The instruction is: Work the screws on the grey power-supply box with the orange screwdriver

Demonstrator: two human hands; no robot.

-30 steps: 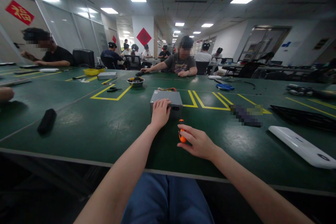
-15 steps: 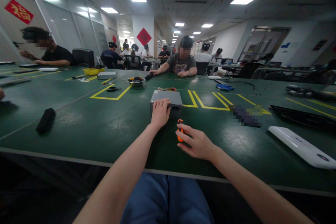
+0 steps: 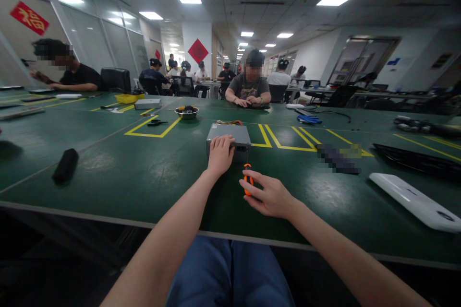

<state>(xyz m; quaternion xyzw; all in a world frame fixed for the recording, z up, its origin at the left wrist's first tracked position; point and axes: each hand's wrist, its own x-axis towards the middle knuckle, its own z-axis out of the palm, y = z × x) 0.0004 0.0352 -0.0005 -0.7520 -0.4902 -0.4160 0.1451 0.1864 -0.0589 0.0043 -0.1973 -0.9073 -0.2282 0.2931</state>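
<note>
A grey metal computer power supply unit point(image 3: 230, 131) sits on the green table, with coloured wires point(image 3: 236, 123) showing behind it. My left hand point(image 3: 220, 155) holds the unit at its near left side, fingers over the top edge and thumb near the front face. In front of the unit's right end, my right hand point(image 3: 268, 194) has its fingers around an orange and black screwdriver point(image 3: 248, 180). The handle is upright, and its shaft points toward the unit's front face. Whether the tip touches a screw is too small to tell.
A metal bowl point(image 3: 186, 112) of small items stands beyond the unit. Around the green table point(image 3: 144, 196) lie a black block point(image 3: 66, 165), a white casing point(image 3: 414, 201), a black panel point(image 3: 414, 158) and blue cable point(image 3: 309, 119). A co-worker point(image 3: 250, 84) sits opposite.
My hands, the power supply unit and the screwdriver are nearly unchanged. The co-worker opposite has drawn an outstretched arm in, and both their hands are now together at the table edge.
</note>
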